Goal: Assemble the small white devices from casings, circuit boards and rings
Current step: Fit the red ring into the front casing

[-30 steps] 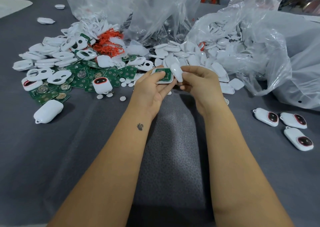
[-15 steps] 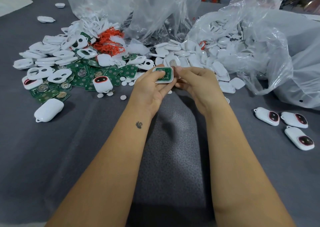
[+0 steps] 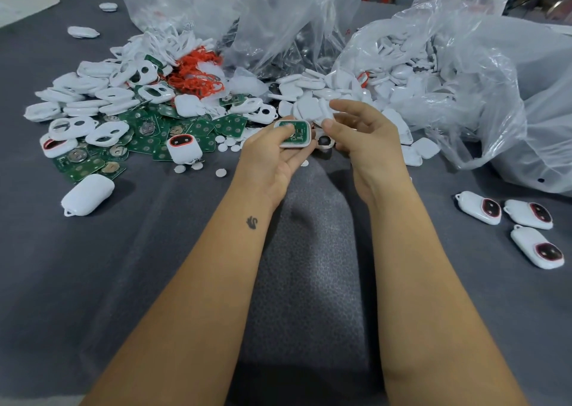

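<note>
At frame centre a casing (image 3: 294, 134) with its board (image 3: 296, 132) seated is gripped in the left hand (image 3: 272, 155), thumb pressed on the board. The right hand (image 3: 360, 136) is held loosely open beside it, nothing clearly grasped. A cover is probably needed next, aligned and pressed shut.

The left hand (image 3: 272, 155) covers the near part of the casing (image 3: 294, 133). The right hand (image 3: 362, 145) hides most of a part (image 3: 323, 142) beneath its fingers. Bags (image 3: 483, 102) blur their contents and run off the top edge.
</note>
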The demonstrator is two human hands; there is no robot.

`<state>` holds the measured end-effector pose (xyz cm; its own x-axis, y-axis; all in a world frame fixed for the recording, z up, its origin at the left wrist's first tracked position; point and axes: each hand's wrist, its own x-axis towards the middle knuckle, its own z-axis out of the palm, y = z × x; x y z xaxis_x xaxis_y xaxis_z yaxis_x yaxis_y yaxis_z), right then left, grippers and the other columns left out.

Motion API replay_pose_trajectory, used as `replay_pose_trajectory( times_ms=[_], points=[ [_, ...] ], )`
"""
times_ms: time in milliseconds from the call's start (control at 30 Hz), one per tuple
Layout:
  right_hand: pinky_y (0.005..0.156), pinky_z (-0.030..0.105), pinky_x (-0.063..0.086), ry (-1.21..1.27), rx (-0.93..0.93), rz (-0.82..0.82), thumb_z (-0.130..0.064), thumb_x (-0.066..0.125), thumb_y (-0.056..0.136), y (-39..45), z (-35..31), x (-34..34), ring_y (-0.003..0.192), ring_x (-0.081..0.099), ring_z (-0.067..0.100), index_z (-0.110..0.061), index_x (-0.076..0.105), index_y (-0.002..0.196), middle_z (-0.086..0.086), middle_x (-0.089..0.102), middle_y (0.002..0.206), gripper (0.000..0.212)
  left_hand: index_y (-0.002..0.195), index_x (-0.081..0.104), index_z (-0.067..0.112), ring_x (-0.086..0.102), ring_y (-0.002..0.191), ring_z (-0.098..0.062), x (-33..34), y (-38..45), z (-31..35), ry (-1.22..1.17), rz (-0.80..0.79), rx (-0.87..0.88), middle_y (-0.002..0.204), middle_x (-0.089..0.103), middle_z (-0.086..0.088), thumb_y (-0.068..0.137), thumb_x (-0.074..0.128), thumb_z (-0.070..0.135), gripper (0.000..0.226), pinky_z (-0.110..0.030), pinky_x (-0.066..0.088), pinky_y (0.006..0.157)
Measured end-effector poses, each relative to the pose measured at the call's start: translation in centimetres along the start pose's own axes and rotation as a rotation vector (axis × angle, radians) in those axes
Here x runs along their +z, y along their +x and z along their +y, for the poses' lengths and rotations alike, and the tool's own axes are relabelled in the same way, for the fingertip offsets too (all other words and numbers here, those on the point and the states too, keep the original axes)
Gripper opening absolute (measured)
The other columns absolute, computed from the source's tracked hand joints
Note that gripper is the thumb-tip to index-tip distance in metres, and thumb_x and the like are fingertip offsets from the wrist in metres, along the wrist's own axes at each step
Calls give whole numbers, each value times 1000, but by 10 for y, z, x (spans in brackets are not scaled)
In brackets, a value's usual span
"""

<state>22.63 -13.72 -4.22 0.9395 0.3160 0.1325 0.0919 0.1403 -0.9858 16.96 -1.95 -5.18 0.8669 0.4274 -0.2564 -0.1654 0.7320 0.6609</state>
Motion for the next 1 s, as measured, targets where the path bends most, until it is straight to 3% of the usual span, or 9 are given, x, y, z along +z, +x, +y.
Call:
replay_pose_trajectory(
  times_ms=[133, 233, 367, 467, 567, 667, 733, 867, 1000],
  points=[
    [74, 20, 50, -6, -24, -4, 2, 71, 81, 0, 1, 3, 96, 57, 14, -18, 67, 102, 4, 62, 99, 29, 95, 59, -2, 72, 73, -29, 0, 1, 2, -74, 19, -30, 84, 70, -23, 100, 48, 8, 15, -36, 61, 70],
    [69, 16, 52, -87, -67, -9, 2, 72, 80, -2, 1, 5, 85, 56, 9, -17, 66, 104, 0, 63, 101, 31, 99, 59, -3, 72, 69, -27, -1, 2, 1, -68, 20, -6, 85, 69, -22, 100, 47, 6, 15, -35, 62, 67],
    [66, 6, 44, -133, -134, -27, 7, 69, 80, -4, -1, 8, 73, 54, -9, -16, 67, 102, -6, 64, 97, 31, 99, 60, -1, 70, 78, -26, -1, 4, -1, -29, 25, 5, 91, 68, -20, 101, 44, 5, 17, -34, 60, 73],
    [72, 10, 46, -210, -154, -35, 3, 70, 80, -4, 0, 9, 81, 55, -3, -17, 68, 103, -5, 66, 101, 31, 97, 60, 0, 70, 74, -24, -1, 3, -2, -24, 33, 5, 88, 68, -19, 102, 42, 5, 19, -33, 61, 70],
    [81, 22, 51, -309, -165, -62, 0, 71, 78, -4, 2, 10, 88, 55, 7, -19, 69, 102, -5, 67, 106, 31, 99, 61, 0, 69, 78, -24, 0, 2, -2, 2, 31, 2, 90, 69, -18, 102, 41, 6, 22, -33, 60, 72],
    [78, 20, 48, -385, -196, -95, -1, 75, 75, -4, 4, 13, 86, 56, 4, -22, 69, 98, -6, 67, 103, 31, 101, 63, -1, 70, 77, -24, 2, -1, 1, 0, 12, -31, 85, 72, -15, 101, 42, 13, 25, -32, 60, 71],
    [73, 13, 43, -434, -209, -106, -4, 78, 73, -4, 5, 14, 80, 53, -5, -27, 69, 94, -14, 65, 94, 33, 112, 61, -4, 69, 87, -28, 2, -2, 4, -24, 18, -55, 92, 70, -18, 101, 40, 22, 34, -35, 58, 73],
    [69, 6, 40, -526, -235, -108, -5, 79, 71, -3, 8, 14, 78, 51, -11, -31, 70, 93, -26, 61, 86, 35, 131, 51, -8, 57, 121, -38, 2, -1, 5, -35, 33, -100, 127, 60, -26, 103, 35, 30, 50, -46, 48, 100],
    [73, 7, 40, -596, -293, -127, -4, 78, 71, -1, 10, 13, 84, 52, -11, -25, 73, 99, -20, 63, 96, 35, 130, 52, -7, 59, 117, -38, 1, 0, 5, -37, 20, -112, 125, 61, -26, 103, 36, 29, 48, -43, 53, 87]
  ],
)
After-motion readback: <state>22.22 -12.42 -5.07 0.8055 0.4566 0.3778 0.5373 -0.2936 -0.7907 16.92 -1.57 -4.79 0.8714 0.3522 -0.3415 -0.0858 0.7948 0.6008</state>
